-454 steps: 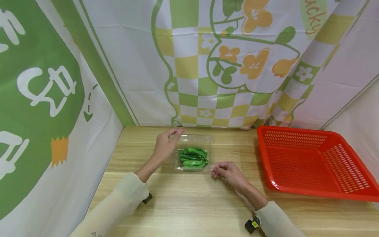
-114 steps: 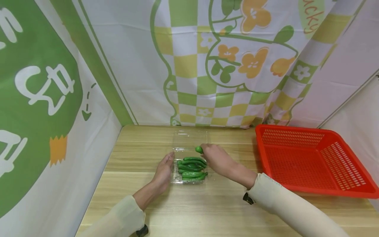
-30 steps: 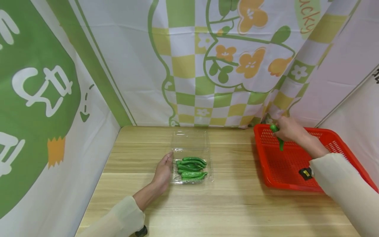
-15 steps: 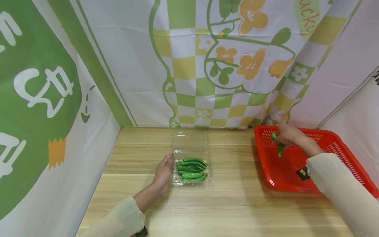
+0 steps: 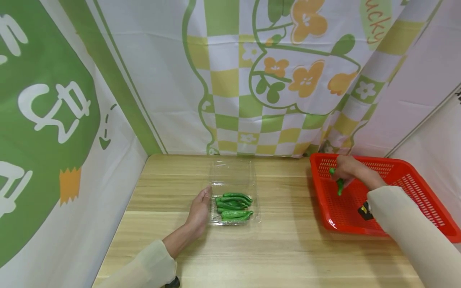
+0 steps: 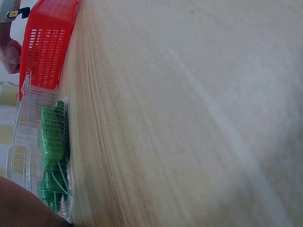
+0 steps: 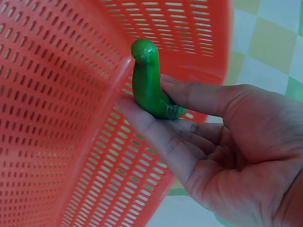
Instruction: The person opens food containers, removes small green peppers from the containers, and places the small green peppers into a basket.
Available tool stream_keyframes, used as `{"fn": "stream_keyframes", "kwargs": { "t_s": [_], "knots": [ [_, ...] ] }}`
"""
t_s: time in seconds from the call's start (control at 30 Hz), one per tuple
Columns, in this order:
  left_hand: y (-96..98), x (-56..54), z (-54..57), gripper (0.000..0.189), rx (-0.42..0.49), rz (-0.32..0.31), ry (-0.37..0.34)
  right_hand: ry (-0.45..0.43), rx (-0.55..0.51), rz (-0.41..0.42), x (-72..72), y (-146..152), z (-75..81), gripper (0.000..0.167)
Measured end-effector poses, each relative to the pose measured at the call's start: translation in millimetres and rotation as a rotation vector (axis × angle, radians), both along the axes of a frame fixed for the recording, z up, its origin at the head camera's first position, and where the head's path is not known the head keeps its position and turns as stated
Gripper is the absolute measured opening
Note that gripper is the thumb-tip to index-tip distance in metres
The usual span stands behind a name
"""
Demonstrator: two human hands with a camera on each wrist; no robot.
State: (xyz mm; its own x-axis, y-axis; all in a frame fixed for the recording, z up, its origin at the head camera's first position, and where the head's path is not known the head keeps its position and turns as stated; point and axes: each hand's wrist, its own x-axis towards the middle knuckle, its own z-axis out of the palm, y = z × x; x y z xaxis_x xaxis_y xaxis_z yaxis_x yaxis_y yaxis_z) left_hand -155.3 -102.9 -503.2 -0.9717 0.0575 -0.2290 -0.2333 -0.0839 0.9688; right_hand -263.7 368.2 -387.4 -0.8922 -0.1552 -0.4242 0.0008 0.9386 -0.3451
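Observation:
My right hand [image 5: 347,170] is inside the near-left part of the red plastic basket [image 5: 317,192], back turned up. In the right wrist view, its thumb and fingers pinch a glossy green chili pepper [image 7: 147,85] close to the basket's perforated wall. My left hand [image 5: 199,210] rests along the left side of a clear plastic clamshell box [image 5: 256,218], fingers fairly straight against its edge. Several green peppers [image 5: 234,206] lie side by side in the box. Its clear lid [image 5: 232,171] is folded back toward the curtain. Only a dark part of the left hand shows in the left wrist view.
The box and basket stand apart on a light wooden table [image 5: 281,256], box in the middle, basket at right. A printed curtain [image 5: 230,80] hangs at the table's back edge, and a green and white cloth [image 5: 54,160] hangs on the left.
The box lid has been opened back. My right hand has carried a pepper from the box to the basket and, over the last second, lowered it further in. My left hand stays at the box.

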Motion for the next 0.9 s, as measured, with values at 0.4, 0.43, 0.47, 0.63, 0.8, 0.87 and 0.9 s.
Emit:
{"fn": "stream_keyframes", "kwargs": {
  "t_s": [0.4, 0.43, 0.47, 0.63, 0.8, 0.87, 0.9],
  "knots": [
    [-0.2, -0.3, -2.4, 0.053, 0.016, -0.003, 0.007, -0.05, -0.013, -0.046, -1.7, -6, -15.6, 0.027],
    [-0.3, -0.3, -2.4, 0.053, 0.018, -0.004, 0.007, -0.056, -0.019, -0.052, -1.8, -6, -17.3, 0.026],
    [-0.4, -0.2, -2.5, 0.053, 0.018, -0.005, 0.007, -0.061, -0.025, -0.055, -1.7, -6, -19.1, 0.026],
    [-0.8, 0.6, -2.0, 0.053, 0.021, -0.009, 0.009, -0.075, -0.055, -0.048, -1.6, -7, -26.9, 0.023],
    [-1.1, 1.5, -1.3, 0.054, 0.025, -0.015, 0.013, -0.063, -0.041, -0.029, -3.0, -8, -29.8, 0.022],
    [-1.1, 1.8, -1.1, 0.054, 0.025, -0.016, 0.015, -0.065, -0.035, -0.027, -3.7, -9, -30.6, 0.022],
    [-1.2, 1.8, -1.0, 0.054, 0.024, -0.017, 0.016, -0.071, -0.035, -0.033, -3.8, -9, -31.0, 0.022]
  ]
}}
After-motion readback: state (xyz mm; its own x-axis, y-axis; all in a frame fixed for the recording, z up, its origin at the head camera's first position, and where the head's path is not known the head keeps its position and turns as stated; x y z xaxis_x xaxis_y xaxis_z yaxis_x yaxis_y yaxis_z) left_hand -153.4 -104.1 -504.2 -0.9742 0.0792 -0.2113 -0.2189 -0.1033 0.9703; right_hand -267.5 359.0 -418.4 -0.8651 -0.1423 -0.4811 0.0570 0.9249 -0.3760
